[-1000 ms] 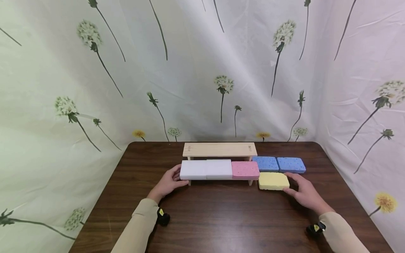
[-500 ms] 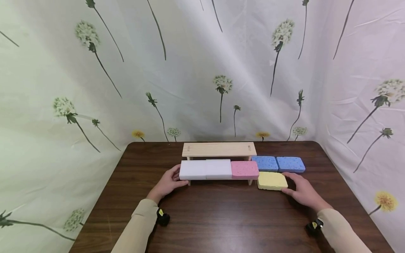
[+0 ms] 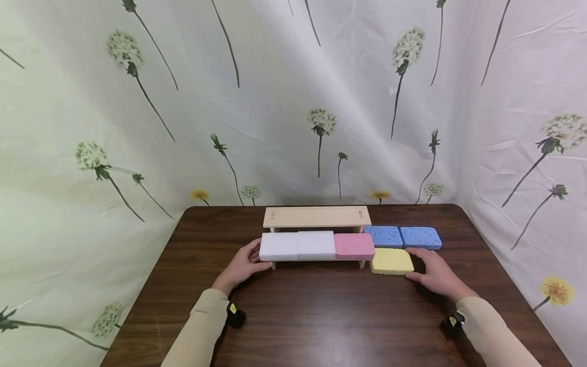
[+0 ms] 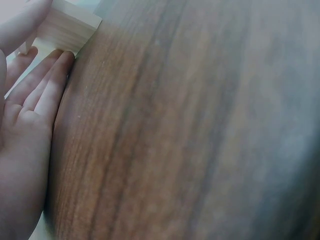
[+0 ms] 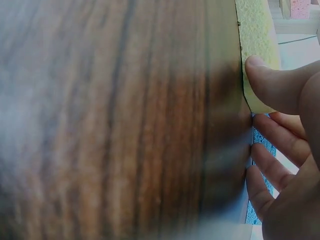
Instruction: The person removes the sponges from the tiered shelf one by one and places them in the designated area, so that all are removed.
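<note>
A two-tier wooden rack (image 3: 316, 216) stands on the table, two white sponge blocks (image 3: 278, 246) and a pink sponge (image 3: 354, 245) lined up along its lower front tier. At the rack's left end my left hand (image 3: 243, 266) holds on, thumb at the front and fingers behind; the left wrist view shows these fingers beside the pale wood (image 4: 67, 25). A yellow sponge (image 3: 391, 261) lies flat on the table just right of the rack's front corner. My right hand (image 3: 437, 274) pinches its right end, with the thumb (image 5: 267, 80) on the front side.
Two blue sponges (image 3: 384, 236) lie side by side on the table behind the yellow one, right of the rack. The dark wooden table (image 3: 312, 316) extends in front. A dandelion-print curtain (image 3: 275, 102) hangs behind the table's back edge and along its sides.
The yellow sponge has slid a little left, closer to the rack, with my right hand moving along with it. My left hand and the rack keep their places.
</note>
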The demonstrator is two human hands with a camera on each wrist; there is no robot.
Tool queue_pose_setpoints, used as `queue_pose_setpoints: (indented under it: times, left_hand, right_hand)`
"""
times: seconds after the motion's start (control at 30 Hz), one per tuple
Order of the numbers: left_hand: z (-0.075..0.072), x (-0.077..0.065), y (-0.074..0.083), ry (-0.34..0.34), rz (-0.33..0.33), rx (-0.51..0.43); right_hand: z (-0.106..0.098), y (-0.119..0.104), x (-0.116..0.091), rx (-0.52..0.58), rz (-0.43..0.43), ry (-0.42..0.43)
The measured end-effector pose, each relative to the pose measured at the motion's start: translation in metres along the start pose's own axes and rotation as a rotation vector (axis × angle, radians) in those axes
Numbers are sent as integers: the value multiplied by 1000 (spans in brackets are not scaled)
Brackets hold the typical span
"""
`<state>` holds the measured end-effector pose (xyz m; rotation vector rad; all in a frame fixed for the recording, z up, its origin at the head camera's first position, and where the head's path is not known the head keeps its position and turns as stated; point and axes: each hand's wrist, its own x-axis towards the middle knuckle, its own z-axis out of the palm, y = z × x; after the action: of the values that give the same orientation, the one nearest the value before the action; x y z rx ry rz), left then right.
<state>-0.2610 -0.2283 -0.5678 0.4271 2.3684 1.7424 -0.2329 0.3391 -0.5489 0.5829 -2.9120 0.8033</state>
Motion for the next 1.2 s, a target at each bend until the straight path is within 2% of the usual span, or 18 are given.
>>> queue_pose_setpoints:
  times: [0.17,0.6,0.83,1.2]
  left_hand:
    - [0,1,2,2,-15,-19]
    - [-1,3,4,8,11,-5]
    - [-1,2,5,11,-2,-27]
    - [0,-1,1,-2,-19,-35]
  right_hand:
    - [-1,-1,3,0,8,-3]
    - [-4,0,8,-7,20,-31]
    - [-6,-2,11,-6,20,-36]
    - [-2,-2,6,8,16,-41]
